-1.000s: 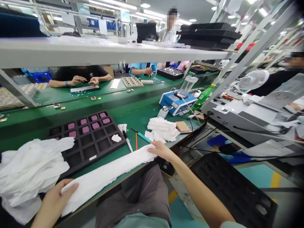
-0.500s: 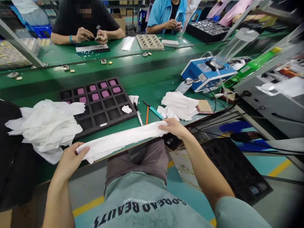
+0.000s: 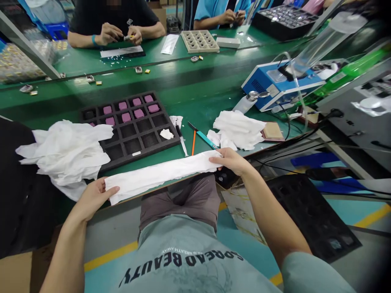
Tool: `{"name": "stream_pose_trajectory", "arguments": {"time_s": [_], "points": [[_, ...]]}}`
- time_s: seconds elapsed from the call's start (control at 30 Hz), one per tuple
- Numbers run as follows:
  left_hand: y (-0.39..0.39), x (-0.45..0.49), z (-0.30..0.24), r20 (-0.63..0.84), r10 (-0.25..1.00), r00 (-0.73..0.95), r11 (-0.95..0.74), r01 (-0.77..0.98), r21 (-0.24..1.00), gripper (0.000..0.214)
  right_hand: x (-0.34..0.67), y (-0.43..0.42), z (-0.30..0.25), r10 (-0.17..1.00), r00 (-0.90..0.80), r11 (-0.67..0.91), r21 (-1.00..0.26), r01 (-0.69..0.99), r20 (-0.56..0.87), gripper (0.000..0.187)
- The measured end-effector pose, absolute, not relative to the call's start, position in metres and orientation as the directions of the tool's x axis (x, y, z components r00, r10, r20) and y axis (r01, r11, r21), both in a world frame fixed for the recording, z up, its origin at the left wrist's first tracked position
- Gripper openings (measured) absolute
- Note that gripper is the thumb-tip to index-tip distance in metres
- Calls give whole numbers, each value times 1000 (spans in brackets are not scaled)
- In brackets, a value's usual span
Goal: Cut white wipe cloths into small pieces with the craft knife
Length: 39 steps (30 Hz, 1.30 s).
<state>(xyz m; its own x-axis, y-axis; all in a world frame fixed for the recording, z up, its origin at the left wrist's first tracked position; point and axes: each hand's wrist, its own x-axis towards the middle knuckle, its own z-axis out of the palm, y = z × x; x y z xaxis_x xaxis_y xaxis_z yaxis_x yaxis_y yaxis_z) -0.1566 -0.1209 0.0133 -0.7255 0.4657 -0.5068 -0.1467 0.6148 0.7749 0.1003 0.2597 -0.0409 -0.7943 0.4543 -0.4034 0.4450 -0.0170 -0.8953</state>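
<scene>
A long folded white cloth strip [image 3: 161, 174] lies stretched along the near edge of the green table [image 3: 195, 97]. My left hand [image 3: 93, 198] pinches its left end, thumb on top. My right hand [image 3: 232, 160] grips its right end, fingers closed over the fabric. Just behind the strip sits a black foam tray [image 3: 134, 140] with several pink blocks [image 3: 130, 110] in its far cells and a small white scrap in one cell.
A crumpled white cloth pile [image 3: 65, 152] lies left of the tray, another pile [image 3: 238, 128] to the right. An orange pencil [image 3: 193, 147], a teal tool and a white stick lie between. A blue device [image 3: 279, 86] stands at right. Other people work across the table.
The camera has tilted down and closer, so my shirt and lap show. Both hands still hold the strip's ends; the strip looks pulled straighter and flatter along the table edge.
</scene>
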Motion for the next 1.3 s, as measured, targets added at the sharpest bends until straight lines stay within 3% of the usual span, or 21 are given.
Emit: {"name": "stream_pose_trajectory", "arguments": {"time_s": [0.13, 0.3, 0.37, 0.47, 0.57, 0.73, 0.9, 1.1, 1.23, 1.3], "points": [[-131, -156, 23, -479, 427, -767, 564, -188, 804, 53, 110, 264, -33, 451, -807, 5, -903, 430, -382, 37], [-149, -164, 25, -278, 381, -881, 484, -66, 872, 30, 129, 272, -31, 534, -798, 51, -931, 360, -279, 21], [-148, -166, 22, -306, 414, -857, 547, -34, 836, 22, 130, 272, -34, 551, -794, 91, -927, 363, -256, 17], [-142, -169, 19, -393, 459, -796, 613, -36, 789, 29, 128, 270, -36, 556, -793, 169, -899, 403, -251, 29], [-143, -173, 19, -390, 451, -803, 619, -33, 784, 28, 130, 268, -30, 555, -797, 229, -878, 421, -237, 34], [-149, -170, 21, -405, 444, -799, 546, -117, 830, 36, 129, 261, -23, 540, -812, 170, -916, 364, -223, 32], [-138, -159, 12, -313, 453, -835, 759, 177, 627, 45, 111, 251, -35, 628, -767, 348, -835, 427, -131, 27], [-142, -156, 16, -192, 438, -878, 874, 366, 319, 38, 100, 248, -41, 657, -748, 421, -777, 467, -93, 20], [-125, -131, 27, 77, 568, -819, 818, 573, 57, 45, 98, 243, -43, 666, -742, 455, -750, 481, -71, 18], [-89, -103, 25, 184, 678, -712, 719, 694, 38, 48, 98, 241, -44, 658, -751, 465, -753, 466, -58, 18]]}}
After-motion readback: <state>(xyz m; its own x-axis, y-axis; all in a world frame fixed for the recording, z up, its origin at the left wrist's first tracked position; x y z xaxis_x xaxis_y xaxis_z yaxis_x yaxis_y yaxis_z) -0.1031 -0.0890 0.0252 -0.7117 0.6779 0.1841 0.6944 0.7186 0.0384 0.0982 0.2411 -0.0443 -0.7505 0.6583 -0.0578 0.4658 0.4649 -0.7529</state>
